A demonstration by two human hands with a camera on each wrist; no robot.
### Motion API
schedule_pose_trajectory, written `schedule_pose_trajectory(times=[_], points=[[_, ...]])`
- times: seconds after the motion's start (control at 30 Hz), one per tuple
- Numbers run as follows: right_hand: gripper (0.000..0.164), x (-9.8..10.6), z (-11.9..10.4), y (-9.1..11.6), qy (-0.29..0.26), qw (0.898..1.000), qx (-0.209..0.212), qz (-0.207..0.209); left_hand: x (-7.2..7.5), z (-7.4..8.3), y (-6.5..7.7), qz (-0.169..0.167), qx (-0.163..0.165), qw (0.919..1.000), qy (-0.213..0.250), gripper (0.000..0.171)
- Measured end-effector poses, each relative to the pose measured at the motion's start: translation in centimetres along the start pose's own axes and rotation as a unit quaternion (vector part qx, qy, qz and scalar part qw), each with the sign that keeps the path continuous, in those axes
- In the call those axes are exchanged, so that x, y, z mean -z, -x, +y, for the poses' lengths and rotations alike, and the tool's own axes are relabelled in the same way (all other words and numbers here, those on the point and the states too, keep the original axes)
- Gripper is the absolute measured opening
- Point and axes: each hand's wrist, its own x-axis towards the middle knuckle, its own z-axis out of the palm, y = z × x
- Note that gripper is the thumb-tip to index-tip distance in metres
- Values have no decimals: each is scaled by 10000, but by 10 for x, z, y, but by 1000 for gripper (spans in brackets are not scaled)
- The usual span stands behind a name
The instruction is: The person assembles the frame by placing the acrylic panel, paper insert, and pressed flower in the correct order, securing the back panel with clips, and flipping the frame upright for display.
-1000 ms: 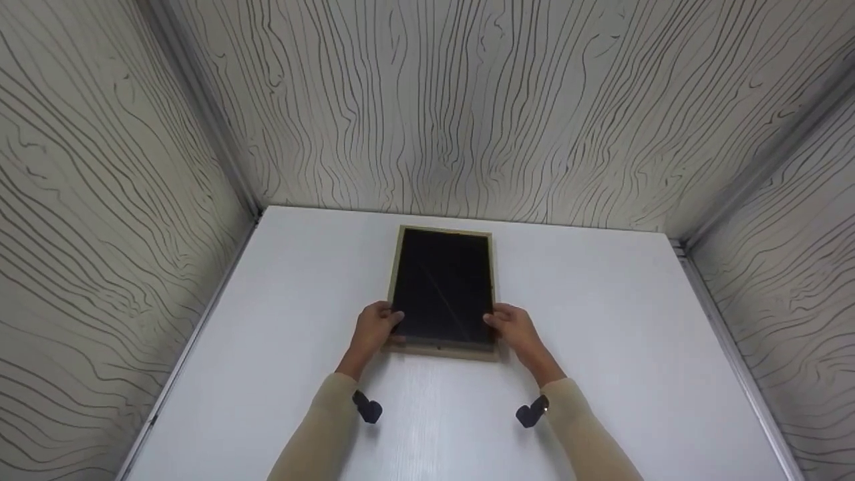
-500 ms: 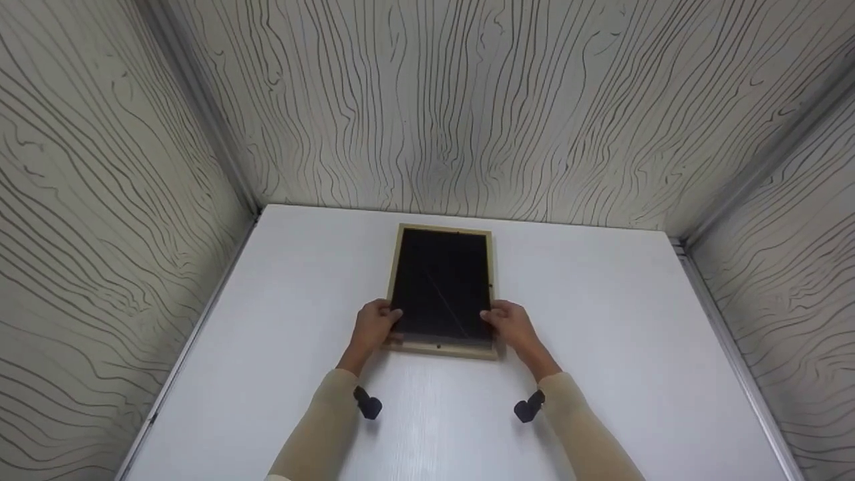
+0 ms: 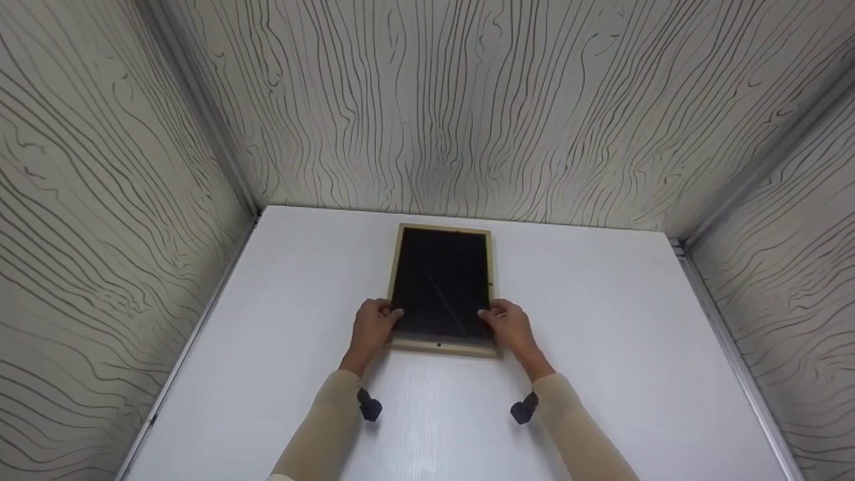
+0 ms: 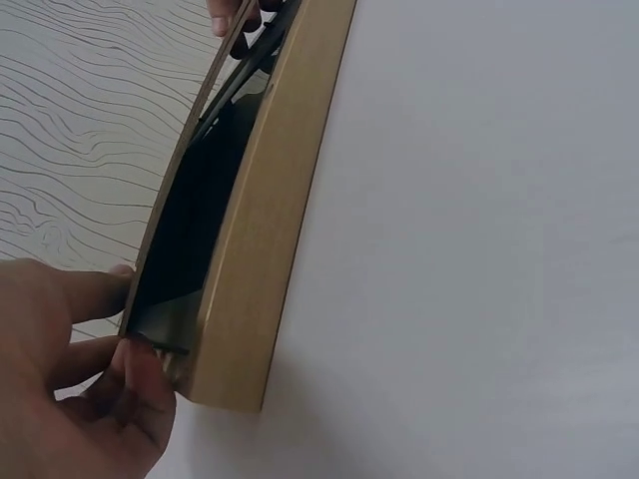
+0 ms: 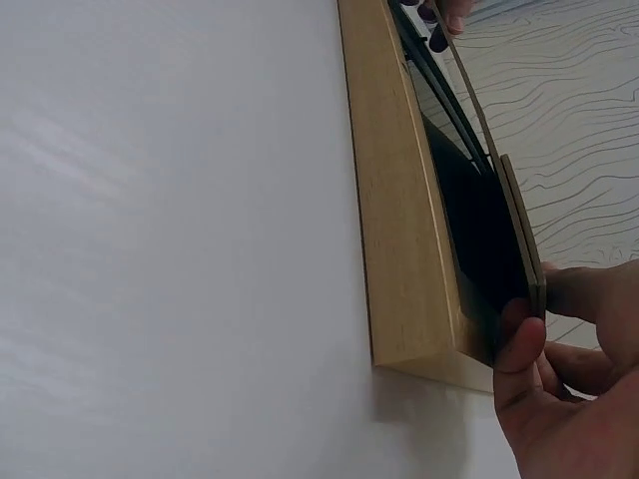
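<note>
Big pale walls (image 3: 427, 107) with wavy dark lines stood behind and at both sides of a flat white worktop (image 3: 300, 267). On the worktop, near its back edge and about in the middle, lay a light brown wooden box-shaped frame (image 3: 467, 350). Over the frame was a thin, flat, black-faced board (image 3: 441, 280) with a faint slanted line on it. The wrist views showed the board tipped, its near edge up off the frame, with a dark gap under it.

Two arms in long beige sleeves, the left sleeve (image 3: 320, 421) and the right sleeve (image 3: 581, 427), reached forward and leaned in toward each other. The left hand (image 3: 373, 325) was clamped on the board's left edge, close to the near corner, thumb on the black face and fingers bent under. The right hand (image 3: 509, 324) pinched the right edge the same way, so the two hands were nearly level. A small black block stuck out by each wrist, on the inner side. A tiny dark dot (image 3: 439, 345) sat on the frame's near strip.
</note>
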Motion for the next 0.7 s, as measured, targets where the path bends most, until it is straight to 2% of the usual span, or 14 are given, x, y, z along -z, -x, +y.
schedule_pose_trajectory(times=[0.23,0.53,0.7], points=[[36,-7,1,-1,243,9983,286,441,-7,-1,-1,313,-114,9985,-445,36],[35,-9,3,-1,142,9989,16,456,-9,-1,1,286,-297,9987,-293,33],[35,-8,1,-3,110,9989,36,455,-9,-2,1,322,-319,9986,-270,35]])
